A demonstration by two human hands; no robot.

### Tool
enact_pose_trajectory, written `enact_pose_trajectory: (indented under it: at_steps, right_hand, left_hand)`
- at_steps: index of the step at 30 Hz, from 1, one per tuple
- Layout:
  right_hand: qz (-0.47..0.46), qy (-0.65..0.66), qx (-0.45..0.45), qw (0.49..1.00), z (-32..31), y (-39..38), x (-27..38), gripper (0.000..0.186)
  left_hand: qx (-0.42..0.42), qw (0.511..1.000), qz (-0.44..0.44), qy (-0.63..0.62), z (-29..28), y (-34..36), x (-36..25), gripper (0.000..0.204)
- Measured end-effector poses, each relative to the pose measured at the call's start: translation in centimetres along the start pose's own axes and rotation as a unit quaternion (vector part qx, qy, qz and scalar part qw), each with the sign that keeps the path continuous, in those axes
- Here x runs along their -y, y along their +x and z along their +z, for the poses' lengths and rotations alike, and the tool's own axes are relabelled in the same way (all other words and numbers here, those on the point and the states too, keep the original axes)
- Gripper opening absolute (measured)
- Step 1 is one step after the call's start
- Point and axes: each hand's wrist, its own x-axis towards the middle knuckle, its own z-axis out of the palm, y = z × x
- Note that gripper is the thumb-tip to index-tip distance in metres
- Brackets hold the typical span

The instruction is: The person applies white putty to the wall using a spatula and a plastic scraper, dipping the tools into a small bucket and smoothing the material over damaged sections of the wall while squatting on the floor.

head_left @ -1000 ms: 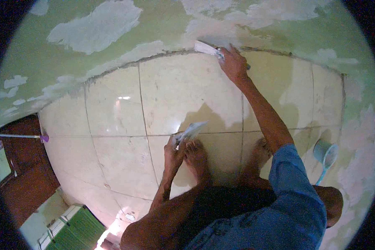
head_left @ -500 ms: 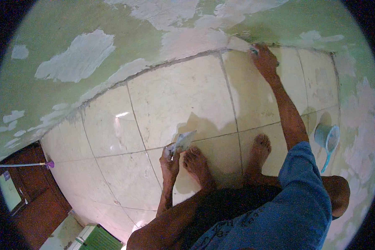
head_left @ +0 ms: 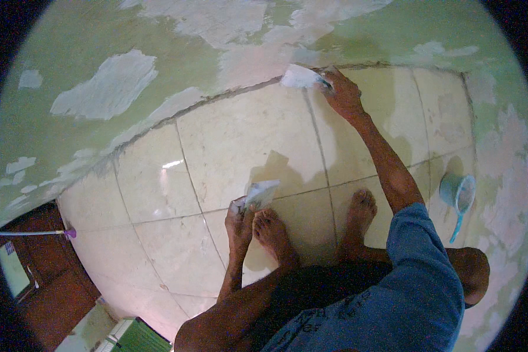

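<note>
Right hand: fingers wrap the mostly hidden handle of a putty knife at the upper centre of the frame.
Putty knife: its broad, whitened blade points left along the seam between patched green wall and tiled floor; whether the edge touches the wall is unclear.
Left hand: clasps a second flat scraper near the lower centre, above the toes of one foot; white residue marks the fingers.
Weight and stiffness: both tools look light, the blades thin and probably springy at the edge, with little risk of breaking.
Slip: the pale smears suggest damp filler, likely slick under the fingertips.
Best hold: the handle, close behind the blade, clear of the coated face.
Dipper: light blue, at the right of the frame, handle toward the bottom.
</note>
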Motion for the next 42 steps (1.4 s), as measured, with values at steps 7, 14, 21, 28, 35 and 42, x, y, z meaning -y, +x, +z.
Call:
enact_pose_trajectory:
  at_steps: [7,14,21,28,35,42]
  right_hand:
    - [0.089,0.345,0.4,0.845,-7.0,-3.8,10.3,0.054]
    - [-0.157,0.164,0.39,0.892,-6.4,-4.1,13.4,0.068]
    - [-0.062,0.118,0.329,0.935,-3.6,-6.9,6.5,0.051]
    - [0.284,0.492,0.223,0.792,-5.3,-6.8,18.8,0.029]
    - [0.266,0.647,0.135,0.702,1.2,-8.0,19.6,0.027]
    - [0.264,0.596,0.162,0.741,-2.3,-6.1,22.9,0.027]
  left_hand:
    - [0.002,0.967,-0.081,-0.24,-2.5,5.7,-2.7,0.033]
    - [0.105,0.955,-0.007,-0.276,-4.5,6.9,-5.6,0.033]
    - [0.047,0.967,0.063,-0.241,-5.8,5.1,-8.2,0.035]
    - [0.035,0.866,-0.013,-0.498,-2.4,3.8,-6.9,0.033]
    - [0.011,0.825,-0.073,-0.56,0.2,2.6,-8.9,0.035]
    - [0.088,0.794,-0.097,-0.593,0.3,1.8,-7.0,0.04]
